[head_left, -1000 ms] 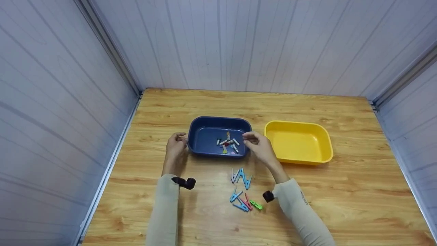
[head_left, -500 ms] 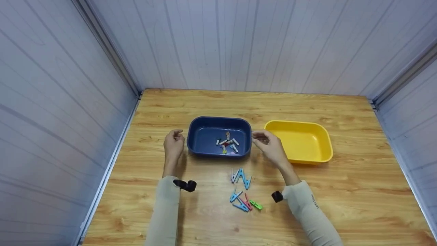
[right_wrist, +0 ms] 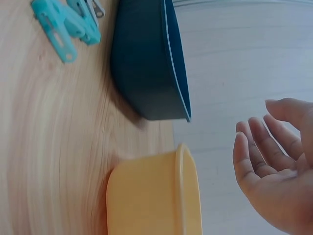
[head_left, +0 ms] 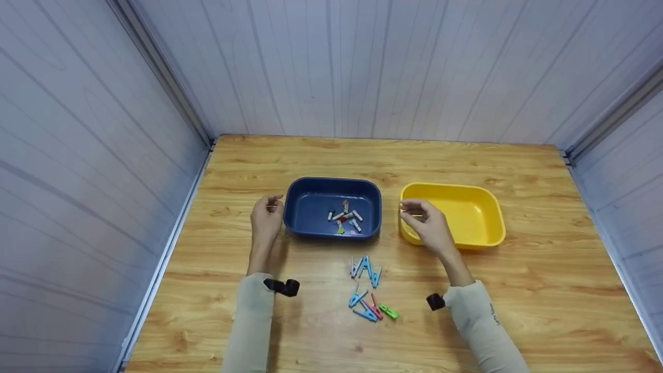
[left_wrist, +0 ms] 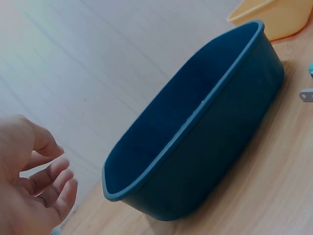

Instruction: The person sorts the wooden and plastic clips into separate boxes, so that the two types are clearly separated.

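Observation:
A dark blue plastic basin (head_left: 311,212) stands mid-table, holding several small whitish pieces (head_left: 345,217) with coloured tips; their kind is too small to tell. My left hand (head_left: 266,223) hovers beside the basin's left end, its fingers loosely curved around nothing. In the left wrist view a gap shows between that hand (left_wrist: 34,181) and the basin. Over the left rim of a yellow basin (head_left: 466,223) is my right hand (head_left: 431,225), also loosely curved. The right wrist view shows that hand (right_wrist: 281,156) holding nothing, above both basins' rims.
In front of the blue basin lie two loose groups of clothespins: light blue and pale ones (head_left: 365,265), and nearer ones in blue, pink and green (head_left: 388,311). Pale panel walls (head_left: 331,72) enclose the wooden table (head_left: 311,331) at the back and both sides.
My right hand has moved right, from the blue basin's right end to the yellow basin's left rim. The left hand shifted only slightly. Basins and clothespins stayed put.

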